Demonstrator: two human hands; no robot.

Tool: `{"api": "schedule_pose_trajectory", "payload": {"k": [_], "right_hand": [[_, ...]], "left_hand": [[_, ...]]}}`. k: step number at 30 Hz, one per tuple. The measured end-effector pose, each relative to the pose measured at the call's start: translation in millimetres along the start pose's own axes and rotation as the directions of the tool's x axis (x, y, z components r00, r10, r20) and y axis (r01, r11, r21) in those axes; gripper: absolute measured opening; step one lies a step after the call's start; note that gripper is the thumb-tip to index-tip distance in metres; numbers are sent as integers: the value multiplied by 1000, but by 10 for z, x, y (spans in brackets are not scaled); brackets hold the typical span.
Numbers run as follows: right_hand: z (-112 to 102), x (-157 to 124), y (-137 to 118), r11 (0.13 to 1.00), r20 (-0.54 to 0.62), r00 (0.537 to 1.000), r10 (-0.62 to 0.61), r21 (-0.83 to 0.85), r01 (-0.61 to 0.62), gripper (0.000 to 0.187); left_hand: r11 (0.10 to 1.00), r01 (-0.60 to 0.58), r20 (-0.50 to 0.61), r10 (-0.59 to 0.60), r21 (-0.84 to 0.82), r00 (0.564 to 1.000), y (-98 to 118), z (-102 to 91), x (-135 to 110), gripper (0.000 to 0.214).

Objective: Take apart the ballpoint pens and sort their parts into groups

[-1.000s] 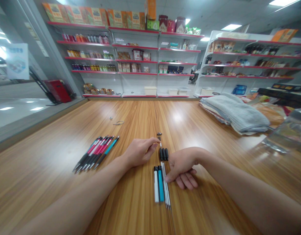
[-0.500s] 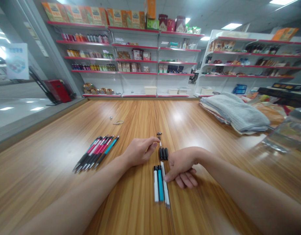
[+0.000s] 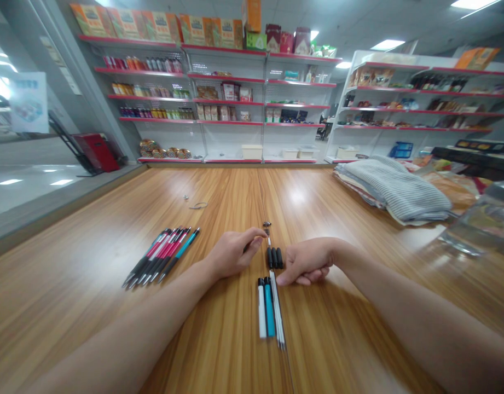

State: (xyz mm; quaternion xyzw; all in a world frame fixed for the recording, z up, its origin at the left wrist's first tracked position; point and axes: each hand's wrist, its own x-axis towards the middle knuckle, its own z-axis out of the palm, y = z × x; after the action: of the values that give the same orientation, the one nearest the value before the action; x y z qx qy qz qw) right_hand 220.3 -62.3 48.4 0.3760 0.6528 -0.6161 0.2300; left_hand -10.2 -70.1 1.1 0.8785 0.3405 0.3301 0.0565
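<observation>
Pinching thumb and forefinger close, a person's left hand hangs just beside a thin white pen tip above three black pen grips; whether it holds anything cannot be told. The loosely curled, empty right hand rests near white refills, next to white and teal pens. Parts lie in neat parallel lines on a wooden table, with pink and black pens fanned to the left.

The one head-worn camera looks forward and down at the hands over a wooden table, toward store shelves.
</observation>
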Motion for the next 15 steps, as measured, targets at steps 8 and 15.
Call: {"api": "schedule_pose_trajectory", "payload": {"k": [8, 15], "right_hand": [[-194, 227, 270, 459, -547, 672, -499, 491, 741, 47], [-169, 499, 162, 226, -927, 300, -224, 250, 941, 39]], "left_hand": [[979, 82, -35, -90, -186, 995, -6, -21, 16, 24], [703, 221, -40, -334, -676, 942, 56, -40, 32, 22]]}}
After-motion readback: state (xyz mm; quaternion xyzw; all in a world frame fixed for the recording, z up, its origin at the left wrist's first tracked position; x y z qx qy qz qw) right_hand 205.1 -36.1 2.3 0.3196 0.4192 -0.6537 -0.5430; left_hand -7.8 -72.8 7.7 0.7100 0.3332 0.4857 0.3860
